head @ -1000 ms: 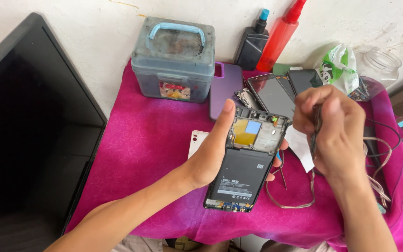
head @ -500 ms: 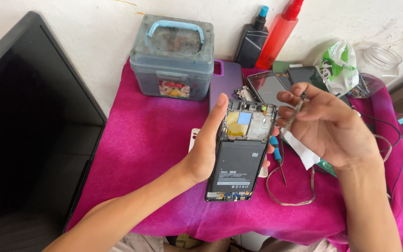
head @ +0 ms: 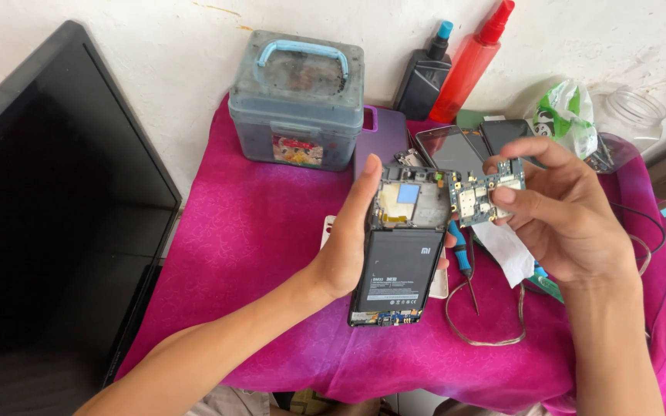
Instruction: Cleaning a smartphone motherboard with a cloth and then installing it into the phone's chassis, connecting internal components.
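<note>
A whitewashed wall (head: 156, 46), scuffed and stained, stood behind the worktop (head: 256, 231), which was draped in a bright magenta cloth. A large dark screen (head: 48, 231) leaned at the left. Daylight fell evenly, with soft shadows along the wall's foot.

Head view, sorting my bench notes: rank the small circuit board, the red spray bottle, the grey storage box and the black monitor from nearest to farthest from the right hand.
1. Small circuit board: pinched in the right hand.
2. Red spray bottle: above, against the wall.
3. Grey storage box: upper left, beyond the opened phone.
4. Black monitor: far left edge.
</note>
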